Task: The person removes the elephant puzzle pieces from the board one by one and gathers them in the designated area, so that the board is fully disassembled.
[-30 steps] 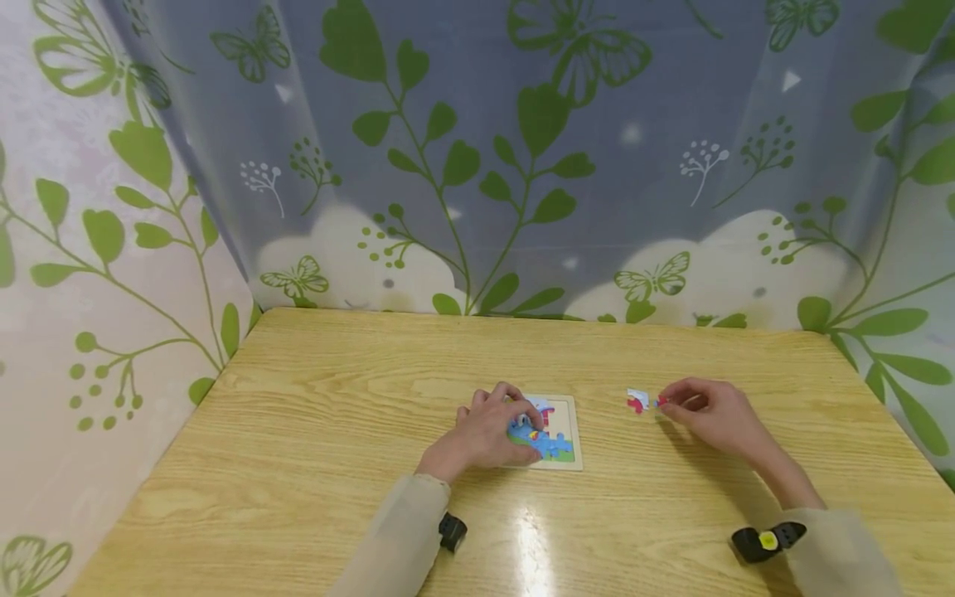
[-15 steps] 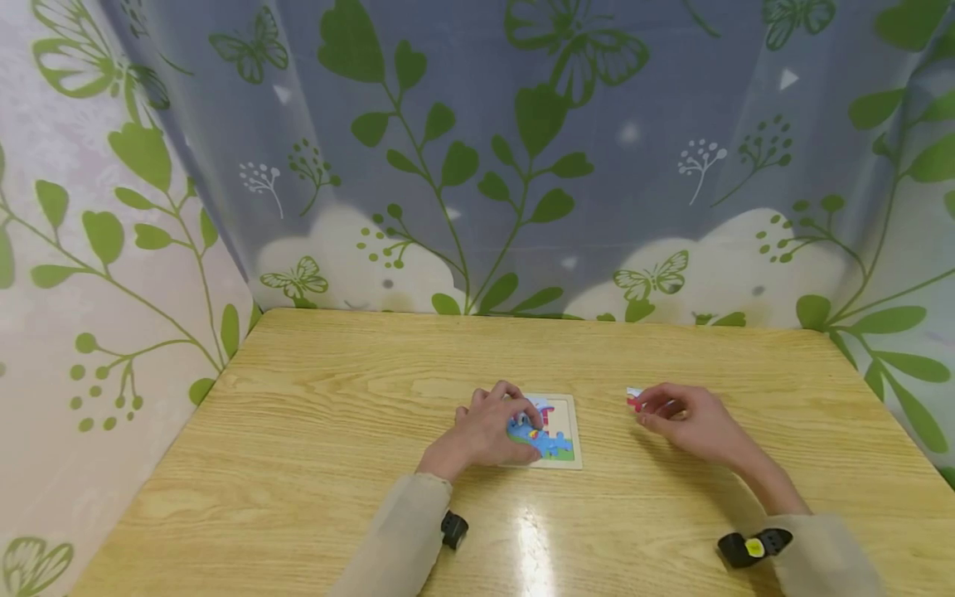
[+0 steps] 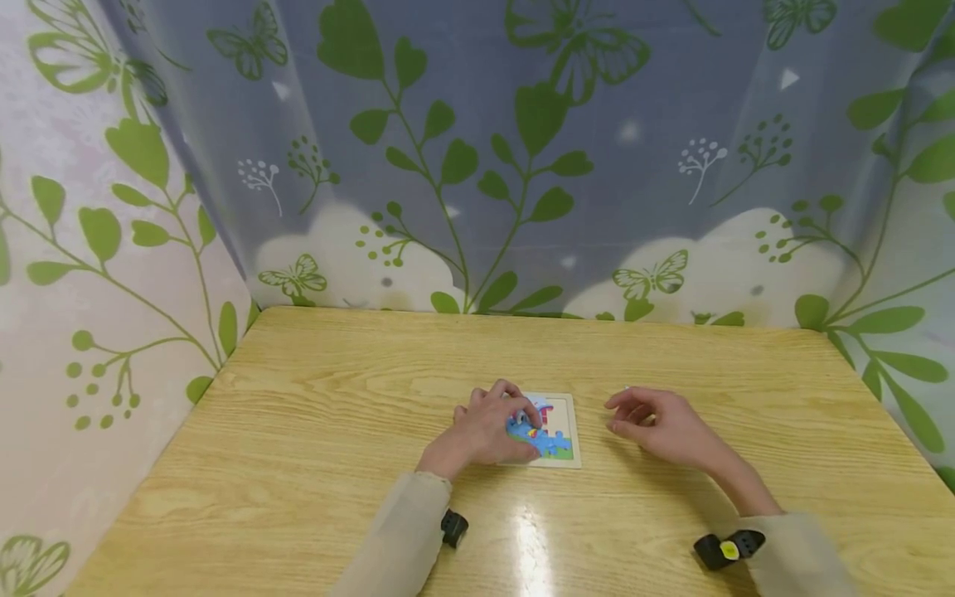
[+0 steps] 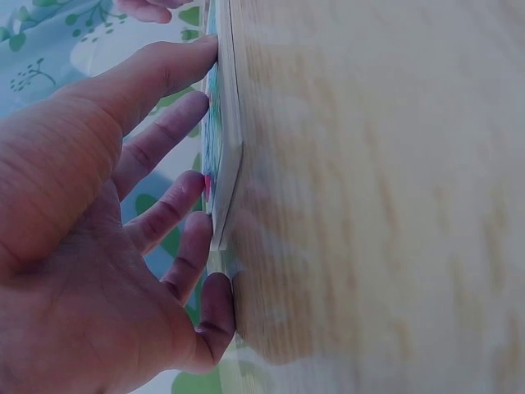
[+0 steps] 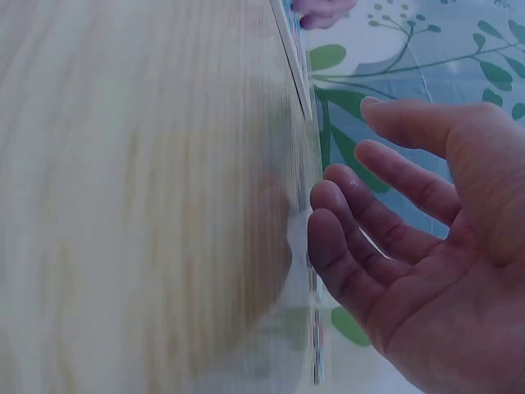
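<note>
A small square jigsaw puzzle board (image 3: 573,452) with a pale wooden frame lies on the table, partly filled with blue, green and pink pieces. My left hand (image 3: 487,427) rests on its left part with fingers spread and covers some of the picture. In the left wrist view the thumb and fingertips touch the board's (image 4: 230,152) face and edge. To the right of the board, my right hand (image 3: 664,424) hovers low with loosely bent fingers. Nothing sits between its thumb and fingers in the right wrist view, where loose puzzle pieces (image 5: 317,349) appear edge-on beside the fingertips.
The wooden table (image 3: 336,390) reaches back to a blue-grey curtain (image 3: 477,149) printed with green leaves and butterflies. Similar cloth (image 3: 97,249) hangs at the left side. Black bands circle both sleeves, the right one (image 3: 729,549) with a yellow spot.
My right hand has moved left toward the board, past the loose pieces, which it now mostly hides in the head view. The left hand and the board have stayed in place.
</note>
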{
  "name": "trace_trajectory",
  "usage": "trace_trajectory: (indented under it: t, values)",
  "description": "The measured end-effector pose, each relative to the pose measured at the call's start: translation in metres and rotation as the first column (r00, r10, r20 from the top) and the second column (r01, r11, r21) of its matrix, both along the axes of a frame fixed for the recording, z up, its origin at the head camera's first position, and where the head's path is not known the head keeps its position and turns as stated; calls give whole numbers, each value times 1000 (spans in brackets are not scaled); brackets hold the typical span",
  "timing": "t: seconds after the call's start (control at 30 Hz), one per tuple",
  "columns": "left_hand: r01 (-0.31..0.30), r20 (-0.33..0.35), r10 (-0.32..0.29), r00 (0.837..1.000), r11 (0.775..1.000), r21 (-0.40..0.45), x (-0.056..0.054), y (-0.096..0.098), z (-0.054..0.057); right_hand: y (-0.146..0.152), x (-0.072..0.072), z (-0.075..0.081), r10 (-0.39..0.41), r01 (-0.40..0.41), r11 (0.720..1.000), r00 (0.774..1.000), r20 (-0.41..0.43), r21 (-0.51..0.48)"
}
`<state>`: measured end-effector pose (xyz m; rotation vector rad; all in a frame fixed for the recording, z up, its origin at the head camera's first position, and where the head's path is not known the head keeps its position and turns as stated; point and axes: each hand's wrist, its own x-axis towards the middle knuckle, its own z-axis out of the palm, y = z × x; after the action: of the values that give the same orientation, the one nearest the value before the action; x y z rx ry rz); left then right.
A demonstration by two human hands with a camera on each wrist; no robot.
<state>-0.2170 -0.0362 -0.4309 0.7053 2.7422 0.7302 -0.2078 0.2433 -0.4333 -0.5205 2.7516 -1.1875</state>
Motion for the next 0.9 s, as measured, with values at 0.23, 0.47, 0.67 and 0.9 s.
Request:
trace_trajectory:
  t: [0.23,0.47,0.67,0.9]
  values:
    - [0,-4,0,1000,1000,-6,0,0,0,-13,-3,-1,55,-55,998,998,17,-7]
    - [-10,1,10,1000,1000,-16,-1,1,-1,-25,-5,-2,92,-92,996,996,0,15]
    - [-13,-4,13,1000,1000,-18,-1,1,0,-34,-6,-3,127,-128,992,992,12,17]
    - [-12,2,12,1000,1000,-10,-2,1,-1,-40,-5,-1,170,-171,985,984,49,3]
